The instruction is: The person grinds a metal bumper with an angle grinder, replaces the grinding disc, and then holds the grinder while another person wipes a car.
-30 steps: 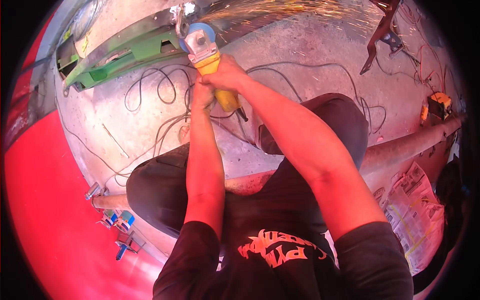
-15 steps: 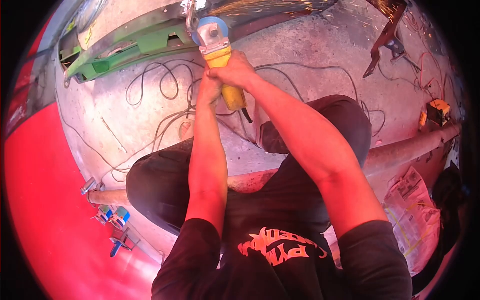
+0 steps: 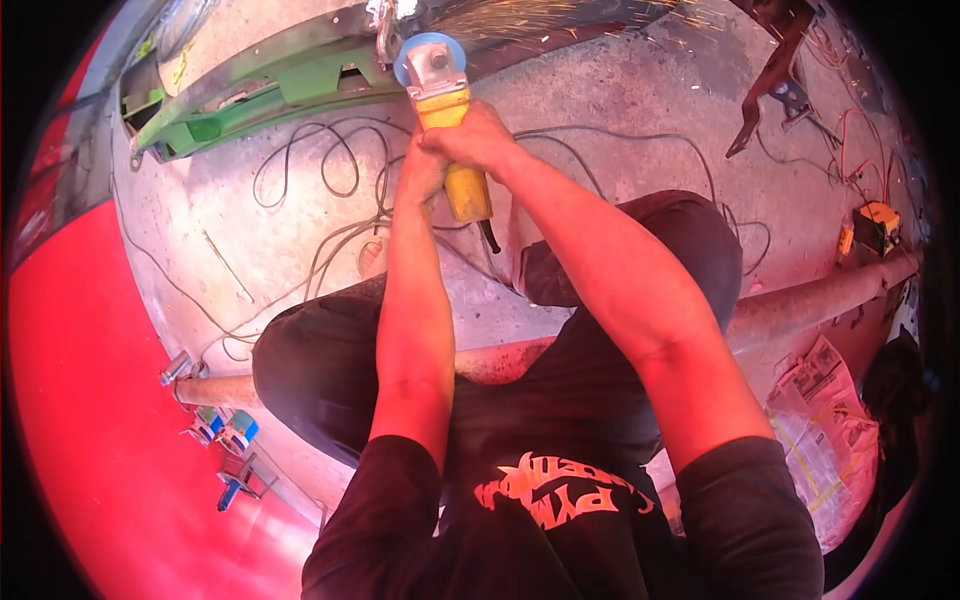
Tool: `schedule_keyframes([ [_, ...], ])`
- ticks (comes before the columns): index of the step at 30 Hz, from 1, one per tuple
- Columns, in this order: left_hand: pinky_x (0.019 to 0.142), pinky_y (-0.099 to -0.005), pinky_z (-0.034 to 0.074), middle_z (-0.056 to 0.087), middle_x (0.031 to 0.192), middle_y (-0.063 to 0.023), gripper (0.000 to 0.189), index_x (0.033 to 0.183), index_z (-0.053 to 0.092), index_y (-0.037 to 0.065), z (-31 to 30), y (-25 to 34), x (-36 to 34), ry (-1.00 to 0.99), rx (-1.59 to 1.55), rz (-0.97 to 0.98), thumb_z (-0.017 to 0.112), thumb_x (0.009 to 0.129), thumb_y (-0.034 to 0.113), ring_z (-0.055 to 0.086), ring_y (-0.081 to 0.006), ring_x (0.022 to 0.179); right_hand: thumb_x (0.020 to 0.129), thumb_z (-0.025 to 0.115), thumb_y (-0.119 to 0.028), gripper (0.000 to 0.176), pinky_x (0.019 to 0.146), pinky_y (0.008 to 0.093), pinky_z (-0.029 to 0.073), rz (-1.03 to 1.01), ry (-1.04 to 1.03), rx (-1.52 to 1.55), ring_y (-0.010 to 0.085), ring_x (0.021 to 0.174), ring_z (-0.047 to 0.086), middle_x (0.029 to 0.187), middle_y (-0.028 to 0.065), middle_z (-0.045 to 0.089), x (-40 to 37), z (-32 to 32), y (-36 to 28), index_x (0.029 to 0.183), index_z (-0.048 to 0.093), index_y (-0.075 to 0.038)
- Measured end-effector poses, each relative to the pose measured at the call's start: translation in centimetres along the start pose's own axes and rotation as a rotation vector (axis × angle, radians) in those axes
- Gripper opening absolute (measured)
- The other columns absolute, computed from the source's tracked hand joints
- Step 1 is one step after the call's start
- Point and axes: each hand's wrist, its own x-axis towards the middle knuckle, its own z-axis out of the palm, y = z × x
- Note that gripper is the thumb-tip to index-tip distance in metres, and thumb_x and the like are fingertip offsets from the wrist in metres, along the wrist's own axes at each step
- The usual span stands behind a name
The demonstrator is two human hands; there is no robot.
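My left hand (image 3: 422, 172) and my right hand (image 3: 474, 138) are both closed around a yellow angle grinder (image 3: 467, 196). The right hand wraps the body just behind the silver gear head, while the left grips from the other side, lower down. At the grinder's far end is a round blue-edged disc (image 3: 456, 50), beside a metal bracket (image 3: 388, 38) on the edge of a long metal part. Orange sparks (image 3: 520, 18) stream to the right beyond the disc. The exact spot where the disc meets metal is hidden.
A green metal frame (image 3: 290, 88) lies at the upper left. Black cable (image 3: 350, 165) loops over the concrete floor. A long pipe (image 3: 830, 292) runs under my legs. A rusty metal bracket (image 3: 765, 85) and a yellow-black box (image 3: 877, 227) are at right, a red panel (image 3: 90, 400) at left.
The grinder's head and disc have shifted slightly right, with both hands still around the body. Sparks keep flying to the right.
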Motion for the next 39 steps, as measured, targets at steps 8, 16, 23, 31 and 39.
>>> schedule_keyframes([
  [8, 0.085, -0.0321, 0.053, 0.062, 0.117, -0.0079, 0.052, 0.129, 0.051, 0.005, 0.3, 0.2, -0.1, 0.008, 0.07, 0.034, 0.072, 0.082, 0.014, 0.062, -0.017, 0.101, 0.06, 0.082, -0.046, 0.095, 0.103, 0.0366, 0.044, -0.049, -0.05, 0.033, 0.0365, 0.124, 0.051, 0.133, 0.03, 0.048, -0.2, -0.5, -0.1, 0.125, 0.048, 0.014],
  [16, 0.084, -0.0324, 0.052, 0.062, 0.115, -0.0077, 0.048, 0.125, 0.054, 0.004, 0.3, 0.9, 0.0, 0.024, 0.058, 0.009, 0.071, 0.081, 0.012, 0.062, -0.017, 0.1, 0.06, 0.081, -0.046, 0.094, 0.1, 0.0382, 0.046, -0.044, -0.036, 0.056, 0.0371, 0.12, 0.054, 0.133, 0.0301, 0.048, 0.2, -0.1, 0.2, 0.124, 0.049, 0.014],
  [23, 0.086, -0.0328, 0.052, 0.062, 0.117, -0.0077, 0.053, 0.129, 0.05, 0.005, 0.4, 0.9, -0.4, 0.004, 0.039, 0.034, 0.072, 0.082, 0.013, 0.061, -0.0172, 0.101, 0.059, 0.081, -0.047, 0.098, 0.102, 0.0383, 0.045, -0.014, -0.022, 0.03, 0.0375, 0.123, 0.051, 0.134, 0.0295, 0.046, -0.3, 0.0, 0.0, 0.127, 0.045, 0.014],
  [31, 0.088, -0.033, 0.052, 0.061, 0.12, -0.009, 0.057, 0.131, 0.049, 0.005, 0.3, 0.3, -0.1, 0.029, 0.04, 0.048, 0.074, 0.081, 0.013, 0.061, -0.0183, 0.104, 0.06, 0.081, -0.047, 0.097, 0.102, 0.0387, 0.045, -0.016, 0.002, 0.001, 0.0372, 0.124, 0.051, 0.132, 0.0284, 0.047, -0.4, -0.2, -0.3, 0.128, 0.045, 0.012],
  [39, 0.085, -0.0331, 0.053, 0.062, 0.118, -0.0089, 0.054, 0.13, 0.05, 0.005, -0.1, 0.4, 0.0, 0.006, 0.005, -0.01, 0.073, 0.083, 0.015, 0.062, -0.0182, 0.101, 0.061, 0.08, -0.047, 0.093, 0.104, 0.0381, 0.043, 0.005, 0.008, 0.001, 0.0359, 0.125, 0.049, 0.131, 0.027, 0.048, -0.8, -0.2, -0.7, 0.126, 0.048, 0.011],
])
